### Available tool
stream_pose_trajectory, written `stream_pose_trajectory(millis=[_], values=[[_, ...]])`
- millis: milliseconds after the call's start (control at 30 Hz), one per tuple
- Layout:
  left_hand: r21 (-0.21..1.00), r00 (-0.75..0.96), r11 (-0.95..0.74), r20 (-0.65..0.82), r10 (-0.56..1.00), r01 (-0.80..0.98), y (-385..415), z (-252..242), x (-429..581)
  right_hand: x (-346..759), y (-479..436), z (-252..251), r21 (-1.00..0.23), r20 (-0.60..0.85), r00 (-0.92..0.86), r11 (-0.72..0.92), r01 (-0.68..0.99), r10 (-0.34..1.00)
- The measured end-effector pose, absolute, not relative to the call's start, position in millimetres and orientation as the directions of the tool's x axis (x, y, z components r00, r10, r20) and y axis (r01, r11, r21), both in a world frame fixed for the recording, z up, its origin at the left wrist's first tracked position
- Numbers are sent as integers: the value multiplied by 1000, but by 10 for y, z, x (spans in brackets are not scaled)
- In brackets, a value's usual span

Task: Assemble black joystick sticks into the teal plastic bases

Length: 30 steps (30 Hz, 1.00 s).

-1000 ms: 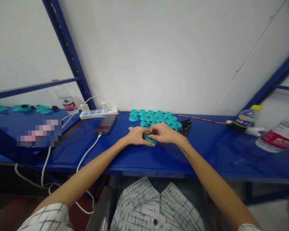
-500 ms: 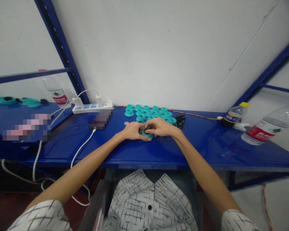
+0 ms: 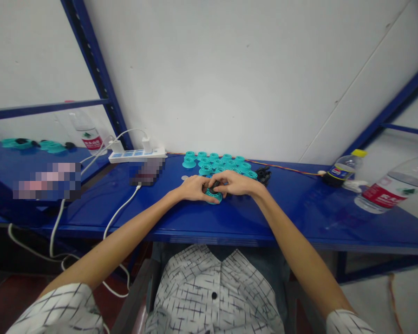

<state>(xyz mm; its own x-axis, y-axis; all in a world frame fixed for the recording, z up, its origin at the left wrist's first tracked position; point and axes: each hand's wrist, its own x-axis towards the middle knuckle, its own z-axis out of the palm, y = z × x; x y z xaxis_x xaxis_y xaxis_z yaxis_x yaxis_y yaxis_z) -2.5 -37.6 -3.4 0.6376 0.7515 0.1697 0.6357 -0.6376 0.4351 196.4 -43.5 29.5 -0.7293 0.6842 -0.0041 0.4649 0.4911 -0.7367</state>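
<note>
Here the left hand [image 3: 194, 189] grips one teal disc [image 3: 214, 197] on the desk [image 3: 299, 208], the right hand [image 3: 235, 183] pinching a black plug [image 3: 214, 189] into it; more teal discs [image 3: 218, 164] and spare plugs [image 3: 264, 175] lie beyond.

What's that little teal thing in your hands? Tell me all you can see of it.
The teal piece is small, round and flanged, plastic by its look, like the other teal pieces behind it. It seems to rest on the blue table. The left hand grips its left side; the right hand pinches a black part at its middle. Fine detail is hidden.
</note>
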Motion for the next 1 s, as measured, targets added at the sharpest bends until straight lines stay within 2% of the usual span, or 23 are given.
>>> stream_pose_trajectory(millis=[133, 333, 433, 600, 867, 1000], values=[[438, 644, -644, 174, 745, 628, -378, -29, -18, 1967, -429, 291, -709, 13, -733, 524, 472, 680], [444, 639, -639, 174, 749, 629, -367, -39, -18, 1948, -459, 303, -535, 95, -727, 651, 539, 680], [452, 646, -644, 175, 743, 617, -367, -38, -16, 1935, -489, 319, -476, 102, -697, 650, 592, 710], [464, 658, -654, 182, 731, 598, -381, -22, -12, 1923, -530, 335, -462, 98, -670, 630, 625, 736], [445, 646, -638, 158, 747, 628, -376, -21, -13, 1871, -568, 325, -287, 212, -646, 679, 676, 733], [448, 649, -642, 163, 743, 622, -359, -35, -16, 1859, -578, 311, -265, 252, -660, 706, 657, 708]])
